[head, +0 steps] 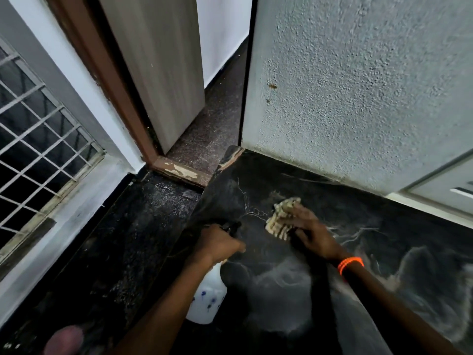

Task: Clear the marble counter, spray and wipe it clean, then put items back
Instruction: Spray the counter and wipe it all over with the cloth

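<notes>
The black marble counter with white veins fills the lower right, its left edge running down toward me. My right hand presses a beige ribbed cloth flat on the marble near the counter's far left corner. My left hand grips the black trigger head of a white spray bottle with small blue flowers, held over the counter's left edge with the nozzle toward the cloth. An orange bracelet circles my right wrist.
A rough pale wall rises behind the counter. A wooden door in a brown frame stands ajar on the left above a speckled dark floor. A barred window is at far left. A white cabinet edge borders the counter's right.
</notes>
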